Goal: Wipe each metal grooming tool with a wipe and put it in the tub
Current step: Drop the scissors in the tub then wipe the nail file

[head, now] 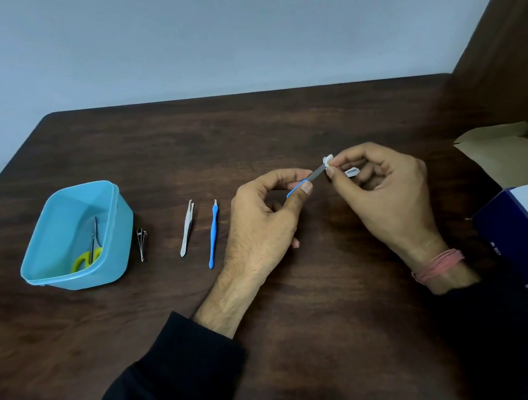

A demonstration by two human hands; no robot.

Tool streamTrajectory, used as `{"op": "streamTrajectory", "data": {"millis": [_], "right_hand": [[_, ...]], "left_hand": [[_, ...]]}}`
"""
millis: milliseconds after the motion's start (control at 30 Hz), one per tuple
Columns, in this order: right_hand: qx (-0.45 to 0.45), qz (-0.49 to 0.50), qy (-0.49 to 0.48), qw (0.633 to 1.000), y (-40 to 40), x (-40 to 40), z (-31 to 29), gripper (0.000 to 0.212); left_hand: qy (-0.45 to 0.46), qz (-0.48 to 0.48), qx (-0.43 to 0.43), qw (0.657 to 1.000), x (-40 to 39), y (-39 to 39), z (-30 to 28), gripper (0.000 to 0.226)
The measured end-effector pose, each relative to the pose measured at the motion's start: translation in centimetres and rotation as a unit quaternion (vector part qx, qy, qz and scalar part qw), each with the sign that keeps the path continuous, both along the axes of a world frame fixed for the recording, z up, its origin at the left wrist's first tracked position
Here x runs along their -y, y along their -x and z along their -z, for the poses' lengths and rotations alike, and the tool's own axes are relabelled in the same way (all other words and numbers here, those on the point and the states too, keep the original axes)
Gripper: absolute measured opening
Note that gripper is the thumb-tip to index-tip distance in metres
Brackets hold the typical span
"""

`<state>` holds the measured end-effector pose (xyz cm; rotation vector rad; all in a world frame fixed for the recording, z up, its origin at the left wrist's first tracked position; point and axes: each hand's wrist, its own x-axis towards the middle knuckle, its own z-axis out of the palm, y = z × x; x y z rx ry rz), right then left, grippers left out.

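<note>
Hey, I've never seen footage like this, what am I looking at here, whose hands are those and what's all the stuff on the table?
There is no machine here: a camera worn on a person's head looks down at their own two hands over a dark wooden table. The left hand pinches a blue-handled metal tool, and the right hand rubs its tip with a small white wipe. At the left stands a light blue tub with yellow-handled scissors already inside. Beside it on the table lie nail clippers, tweezers and another blue-handled tool, waiting. Boxes sit at the right edge.
</note>
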<state>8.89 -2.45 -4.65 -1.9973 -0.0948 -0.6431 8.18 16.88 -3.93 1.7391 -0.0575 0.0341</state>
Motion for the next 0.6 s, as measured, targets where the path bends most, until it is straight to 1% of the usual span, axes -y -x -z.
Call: {"op": "streamTrajectory", "data": {"millis": [133, 233, 367, 500, 600], "right_hand": [[0.005, -0.013, 0.024, 1.0, 0.01, -0.01, 0.01, 0.008], [0.004, 0.001, 0.015, 1.0, -0.14, 0.21, 0.03, 0.005], [0.004, -0.012, 0.019, 1.0, -0.05, -0.01, 0.08, 0.003], [-0.025, 0.032, -0.024, 0.999, -0.56, 0.57, -0.03, 0.005], [-0.043, 0.02, -0.05, 0.998, -0.67, 0.58, 0.0, 0.006]], "left_hand": [[-0.003, 0.002, 0.0, 1.0, -0.06, -0.03, 0.11, 0.014], [-0.003, 0.006, 0.002, 1.0, -0.06, -0.02, 0.18, 0.014], [0.0, 0.005, 0.004, 1.0, -0.01, -0.08, 0.26, 0.014], [-0.013, 0.009, 0.002, 1.0, -0.04, -0.03, 0.15, 0.012], [-0.013, 0.009, 0.003, 1.0, -0.05, 0.07, 0.09, 0.012]]}}
